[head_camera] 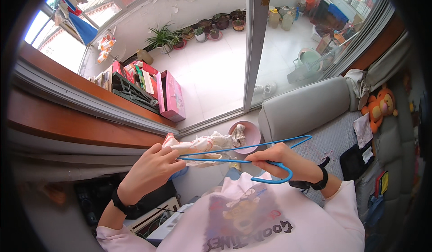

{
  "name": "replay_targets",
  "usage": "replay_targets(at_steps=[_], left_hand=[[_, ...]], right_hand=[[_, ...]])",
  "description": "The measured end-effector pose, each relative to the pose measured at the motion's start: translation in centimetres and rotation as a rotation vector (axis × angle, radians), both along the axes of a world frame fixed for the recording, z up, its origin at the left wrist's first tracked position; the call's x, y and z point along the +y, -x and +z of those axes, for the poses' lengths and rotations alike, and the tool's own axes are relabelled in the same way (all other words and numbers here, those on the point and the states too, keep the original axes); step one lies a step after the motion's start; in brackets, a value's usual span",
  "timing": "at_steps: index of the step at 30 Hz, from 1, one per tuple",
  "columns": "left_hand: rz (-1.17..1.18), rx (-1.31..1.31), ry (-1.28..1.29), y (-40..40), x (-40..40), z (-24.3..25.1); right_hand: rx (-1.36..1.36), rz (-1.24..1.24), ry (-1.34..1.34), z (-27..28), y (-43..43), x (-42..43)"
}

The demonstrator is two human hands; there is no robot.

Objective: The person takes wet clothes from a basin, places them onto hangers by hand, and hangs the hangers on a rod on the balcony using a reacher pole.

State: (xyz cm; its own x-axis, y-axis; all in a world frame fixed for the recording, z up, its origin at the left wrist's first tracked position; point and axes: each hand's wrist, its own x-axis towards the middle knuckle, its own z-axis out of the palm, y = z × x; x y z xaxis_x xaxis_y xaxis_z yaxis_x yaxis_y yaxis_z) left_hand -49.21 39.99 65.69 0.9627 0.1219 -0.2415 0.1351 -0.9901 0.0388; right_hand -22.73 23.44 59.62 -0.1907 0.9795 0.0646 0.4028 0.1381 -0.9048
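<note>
My left hand (152, 169) pinches the edge of a white garment with reddish markings (202, 144), right where one end of a blue clothes hanger (270, 181) meets it. That hanger end is partly hidden by my fingers and the cloth. Near the hook, my right hand (287, 161) grips the hanger between thumb and fingers. The hanger lies sideways in front of my chest, its hook turned toward me. Beyond it, a pink basin (255, 135) stands on the floor with crumpled pale cloth (239, 134) in it; whether this joins the held garment I cannot tell.
A grey sofa armrest (305, 107) rises at right, beside a quilted seat (314, 157) and an orange plush toy (379, 107). A sliding door frame (254, 49) stands ahead. Past its track are a pink box (172, 97) and potted plants (162, 39). A wooden ledge (84, 124) runs along the left.
</note>
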Motion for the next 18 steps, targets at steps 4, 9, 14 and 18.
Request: replay_targets(at_steps=[4, 9, 14, 18], left_hand=[[-0.085, -0.037, 0.012, 0.4, 0.6, -1.0], [-0.196, -0.099, -0.051, -0.9, 2.4, -2.7], [-0.276, -0.233, 0.047, -3.2, 3.0, -3.8], [-0.197, -0.339, 0.047, -3.5, 3.8, -4.9]], right_hand=[[-0.04, -0.036, -0.059, 0.4, 2.0, 1.1], [-0.06, -0.007, -0.103, 0.3, 3.4, 3.6], [0.028, 0.095, 0.023, -3.2, 4.1, 7.5], [0.347, -0.055, 0.145, -3.0, 4.7, 8.7]])
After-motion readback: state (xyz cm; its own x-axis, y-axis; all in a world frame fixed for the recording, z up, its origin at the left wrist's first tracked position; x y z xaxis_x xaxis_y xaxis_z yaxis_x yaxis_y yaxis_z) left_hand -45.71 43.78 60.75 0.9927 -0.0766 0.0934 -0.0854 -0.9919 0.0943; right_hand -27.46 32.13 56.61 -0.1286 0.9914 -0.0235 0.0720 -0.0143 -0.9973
